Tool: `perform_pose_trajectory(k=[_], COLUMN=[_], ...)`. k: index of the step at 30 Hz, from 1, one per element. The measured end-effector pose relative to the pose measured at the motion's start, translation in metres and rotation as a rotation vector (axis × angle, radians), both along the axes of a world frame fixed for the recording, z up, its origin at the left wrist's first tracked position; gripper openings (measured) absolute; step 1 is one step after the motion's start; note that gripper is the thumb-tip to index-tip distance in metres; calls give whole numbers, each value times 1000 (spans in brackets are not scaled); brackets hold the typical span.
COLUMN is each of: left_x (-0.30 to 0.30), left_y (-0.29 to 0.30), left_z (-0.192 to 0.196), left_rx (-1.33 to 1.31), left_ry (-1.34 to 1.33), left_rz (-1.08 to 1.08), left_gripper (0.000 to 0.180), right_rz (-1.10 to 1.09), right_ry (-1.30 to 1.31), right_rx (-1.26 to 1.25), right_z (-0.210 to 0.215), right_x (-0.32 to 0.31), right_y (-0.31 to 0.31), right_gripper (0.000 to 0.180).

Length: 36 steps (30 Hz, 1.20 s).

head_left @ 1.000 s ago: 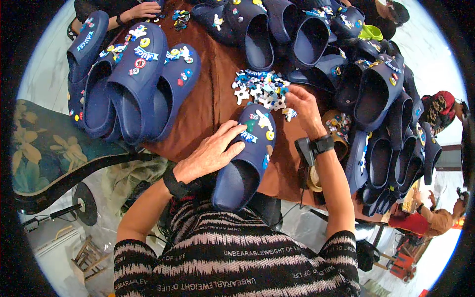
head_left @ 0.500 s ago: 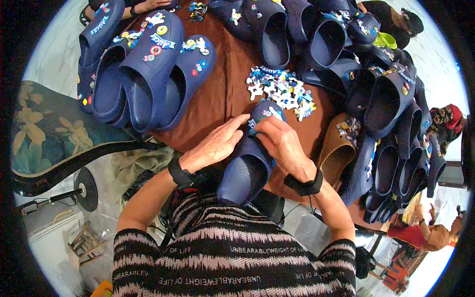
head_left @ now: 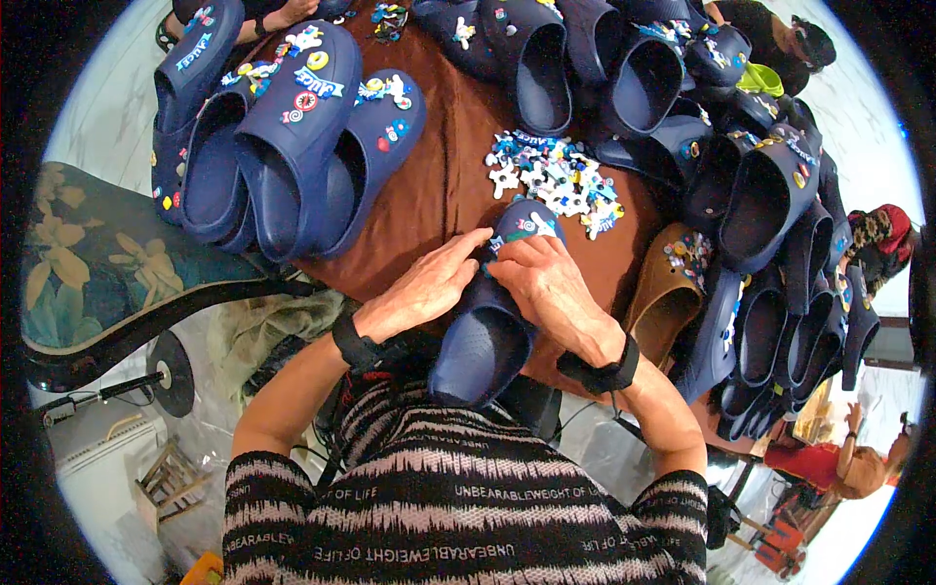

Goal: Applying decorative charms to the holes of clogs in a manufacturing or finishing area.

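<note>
Left hand: left hand [head_left: 421, 289] is lying flat, fingers extended, steadying the navy foam clog [head_left: 492, 317].
Right hand: right hand [head_left: 546, 285] is pinching at its toe.
Risk: clog is overhanging the brown table's [head_left: 439, 185] near edge; hard pressing could tip it.

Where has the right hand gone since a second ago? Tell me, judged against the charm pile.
Yes: the right hand drew back from the charm pile toward the person, onto the navy clog.

Brown table [head_left: 429, 185]: navy clogs [head_left: 292, 136], seemingly charms [head_left: 556, 180].
</note>
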<state>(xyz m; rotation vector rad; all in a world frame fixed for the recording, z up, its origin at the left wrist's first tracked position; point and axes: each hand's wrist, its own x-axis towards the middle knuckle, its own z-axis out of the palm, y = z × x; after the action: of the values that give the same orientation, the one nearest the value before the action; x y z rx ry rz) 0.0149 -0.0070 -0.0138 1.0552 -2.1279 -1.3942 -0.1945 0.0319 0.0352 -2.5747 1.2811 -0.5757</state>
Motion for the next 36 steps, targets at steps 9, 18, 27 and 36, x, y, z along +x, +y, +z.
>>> perform_pose_trajectory(k=[9, 18, 27, 36], left_x=[1, 18, 2, 47], left_y=[0, 19, 46, -14], left_z=[-1, 26, 15, 42], left_rx=[-9, -53, -130, -625], left_ry=[32, -24, -34, -102], left_rz=[-6, -205, 44, 339], left_gripper=[49, 87, 77, 71], right_rz=[3, -216, -405, -388], right_ry=[193, -259, -366, -428], right_rx=[57, 57, 170, 215], right_z=[7, 4, 1, -9], right_x=[3, -5, -24, -18], right_y=[1, 26, 74, 79], right_gripper=[20, 25, 23, 22])
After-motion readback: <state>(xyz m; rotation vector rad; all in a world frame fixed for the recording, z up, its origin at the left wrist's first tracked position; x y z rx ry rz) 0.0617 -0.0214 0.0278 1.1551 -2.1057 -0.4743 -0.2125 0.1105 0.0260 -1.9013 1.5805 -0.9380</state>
